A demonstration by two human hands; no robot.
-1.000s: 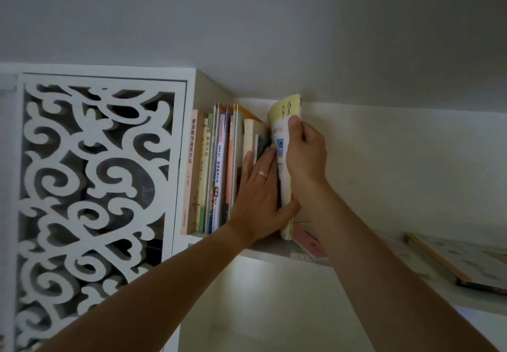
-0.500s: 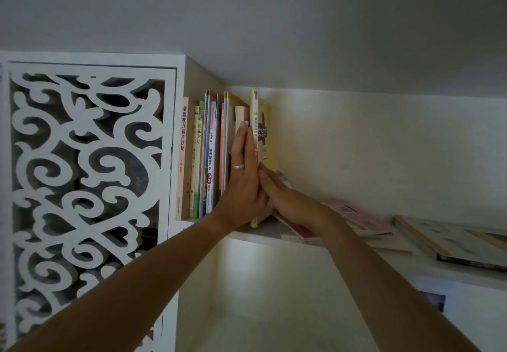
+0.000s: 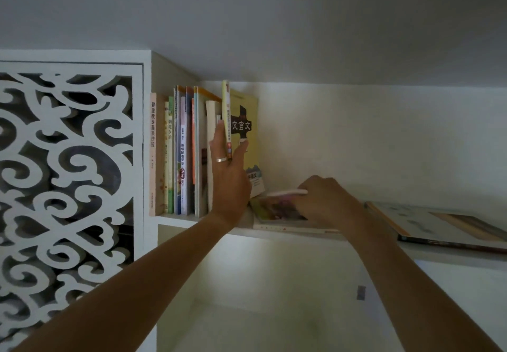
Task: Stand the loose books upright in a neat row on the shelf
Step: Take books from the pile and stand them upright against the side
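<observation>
Several books (image 3: 181, 154) stand upright in a row at the left end of the white shelf (image 3: 175, 218). At the row's right end is a yellow book (image 3: 247, 121) with a dark title block. My left hand (image 3: 229, 176), a ring on one finger, holds this yellow book upright, fingers along its spine and thumb on its cover. To the right, a pink-covered book (image 3: 277, 206) lies flat on other flat books. My right hand (image 3: 323, 200) grips its white edge, and that edge looks slightly raised.
A large flat book (image 3: 439, 222) lies on the shelf at the far right. A white carved lattice panel (image 3: 65, 176) closes the cabinet to the left of the row. The ceiling sits close above the book tops. An open white compartment lies below the shelf.
The yellow book went from tilted in both hands to upright at the row's end. My right hand left it and dropped to the flat pink book. My left hand stayed on it.
</observation>
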